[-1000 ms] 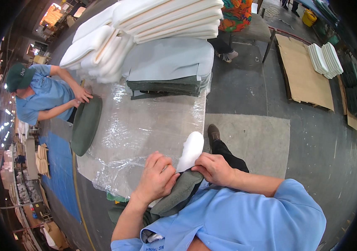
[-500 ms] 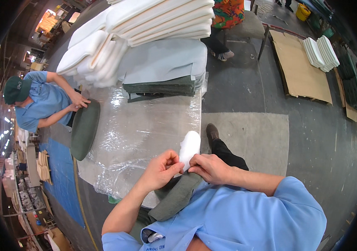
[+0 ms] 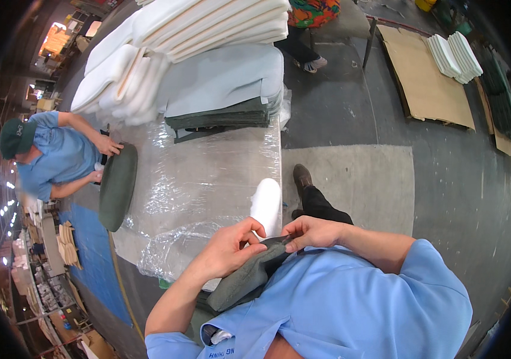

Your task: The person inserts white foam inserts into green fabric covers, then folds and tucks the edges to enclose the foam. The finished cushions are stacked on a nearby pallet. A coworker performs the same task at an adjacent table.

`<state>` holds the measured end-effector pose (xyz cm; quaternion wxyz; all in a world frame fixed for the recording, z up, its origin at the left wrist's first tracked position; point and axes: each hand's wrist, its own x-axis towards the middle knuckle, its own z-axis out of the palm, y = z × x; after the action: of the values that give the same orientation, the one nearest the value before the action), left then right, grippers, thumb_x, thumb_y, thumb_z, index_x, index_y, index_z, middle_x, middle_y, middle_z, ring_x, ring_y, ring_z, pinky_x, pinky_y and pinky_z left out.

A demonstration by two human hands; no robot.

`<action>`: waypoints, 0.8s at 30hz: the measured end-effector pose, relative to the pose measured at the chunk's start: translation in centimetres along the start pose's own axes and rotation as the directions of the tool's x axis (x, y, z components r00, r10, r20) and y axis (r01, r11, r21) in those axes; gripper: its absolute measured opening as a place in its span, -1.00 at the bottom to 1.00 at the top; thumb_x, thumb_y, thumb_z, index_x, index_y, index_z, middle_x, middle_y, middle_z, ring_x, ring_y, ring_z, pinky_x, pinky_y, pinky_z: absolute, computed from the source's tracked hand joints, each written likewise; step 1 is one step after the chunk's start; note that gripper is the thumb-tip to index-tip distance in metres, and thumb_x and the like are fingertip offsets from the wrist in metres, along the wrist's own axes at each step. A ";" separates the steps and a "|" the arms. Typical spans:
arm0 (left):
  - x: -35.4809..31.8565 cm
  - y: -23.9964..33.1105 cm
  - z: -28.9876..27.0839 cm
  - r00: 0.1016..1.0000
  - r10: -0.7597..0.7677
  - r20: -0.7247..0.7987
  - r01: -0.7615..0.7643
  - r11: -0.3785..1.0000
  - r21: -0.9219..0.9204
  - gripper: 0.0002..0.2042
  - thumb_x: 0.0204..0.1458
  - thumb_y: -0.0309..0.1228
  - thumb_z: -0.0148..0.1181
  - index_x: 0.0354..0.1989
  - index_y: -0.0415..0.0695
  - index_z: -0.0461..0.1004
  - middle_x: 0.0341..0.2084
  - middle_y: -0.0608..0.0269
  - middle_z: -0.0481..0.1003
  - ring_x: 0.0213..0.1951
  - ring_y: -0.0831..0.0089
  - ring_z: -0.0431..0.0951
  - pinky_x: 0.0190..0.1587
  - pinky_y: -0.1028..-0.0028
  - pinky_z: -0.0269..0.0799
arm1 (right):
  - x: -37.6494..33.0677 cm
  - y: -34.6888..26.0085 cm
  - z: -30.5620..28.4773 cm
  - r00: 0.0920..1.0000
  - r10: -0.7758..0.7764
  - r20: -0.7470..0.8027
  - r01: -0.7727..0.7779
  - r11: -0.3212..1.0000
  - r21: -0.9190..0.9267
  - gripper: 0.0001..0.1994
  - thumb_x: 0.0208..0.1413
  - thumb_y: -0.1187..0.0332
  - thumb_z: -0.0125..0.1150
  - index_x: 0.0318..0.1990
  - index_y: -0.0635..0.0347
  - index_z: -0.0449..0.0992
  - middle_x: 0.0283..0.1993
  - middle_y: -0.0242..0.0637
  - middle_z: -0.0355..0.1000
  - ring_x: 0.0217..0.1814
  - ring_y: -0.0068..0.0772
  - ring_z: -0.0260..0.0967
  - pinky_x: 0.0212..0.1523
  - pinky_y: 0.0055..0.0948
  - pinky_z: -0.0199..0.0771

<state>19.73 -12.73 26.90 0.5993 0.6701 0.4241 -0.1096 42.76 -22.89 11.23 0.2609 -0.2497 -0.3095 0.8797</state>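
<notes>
A dark green fabric cover [image 3: 244, 280] lies against the front of my body, and a white foam pad [image 3: 266, 202] sticks out of its far end over the table edge. My left hand [image 3: 235, 244] pinches the cover's rim on the left side of the pad, thumb against curled fingers. On the other side, my right hand [image 3: 312, 232] grips the same rim between thumb and fingers. A strip of the edge is stretched between the two hands. The pad's lower part is hidden inside the cover and behind the hands.
The table [image 3: 207, 173] is wrapped in clear plastic film. Farther back stand a stack of grey and green cover pieces [image 3: 222, 84] and piled white foam pads [image 3: 207, 27]. At left, a co-worker [image 3: 58, 149] handles a green padded piece [image 3: 119, 188]. Cardboard [image 3: 429, 90] lies on the floor at right.
My hands have moved slightly apart along the cover's rim, and more of its dark edge shows between them. The co-worker's lower hand has slid down along the green piece.
</notes>
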 end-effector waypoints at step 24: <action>5.7 2.1 0.0 0.966 0.071 0.249 -0.198 0.823 0.532 -0.73 0.27 -0.19 0.22 -0.25 -0.16 0.61 -0.38 -0.10 0.61 -0.28 -0.16 0.61 -0.22 0.04 0.49 | -0.1 1.6 1.0 0.958 -0.223 -0.181 0.216 0.975 -0.057 -0.72 0.26 0.28 0.45 0.00 0.22 0.61 -0.25 -0.50 0.57 -0.19 -0.70 0.45 -0.14 -0.56 0.49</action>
<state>24.73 -10.03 24.63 0.4294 0.8265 0.2573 -0.2576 41.71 -24.43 10.90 0.3800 -0.2998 -0.3255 0.8123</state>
